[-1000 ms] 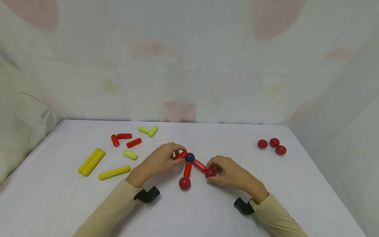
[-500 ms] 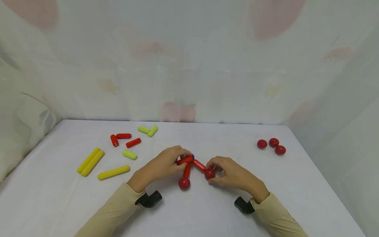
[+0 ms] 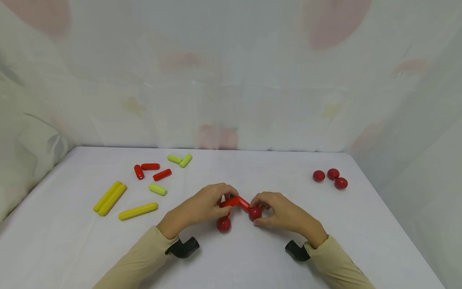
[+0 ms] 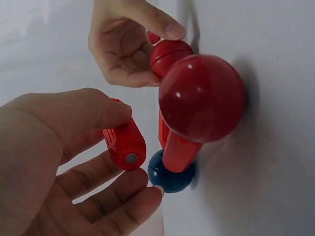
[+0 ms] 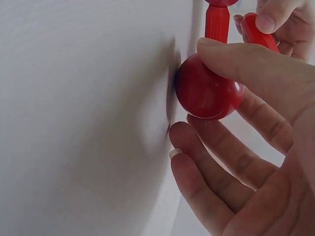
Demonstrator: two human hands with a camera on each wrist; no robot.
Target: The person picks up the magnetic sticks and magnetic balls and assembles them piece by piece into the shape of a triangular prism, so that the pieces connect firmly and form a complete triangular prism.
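Your left hand [image 4: 54, 132]: red rod [image 4: 124, 140] pinched, blue ball [image 4: 170, 178] near.
You hold this red rod by thumb and finger, its grey end disc [image 4: 131, 158] apart from the blue ball; fingertip contact with that ball cannot be confirmed. On the tabletop [image 4: 261, 172], a front red ball [image 4: 202, 98] meets a second rod [image 4: 180, 153] that runs to the blue ball, toward the tabletop's visible edge. A third rod [image 4: 163, 130] is partly hidden. Your right hand [image 4: 123, 44] grips a farther red ball [image 4: 170, 55].

Glossy red balls [image 4: 203, 98]; matt cloth [image 3: 249, 261]
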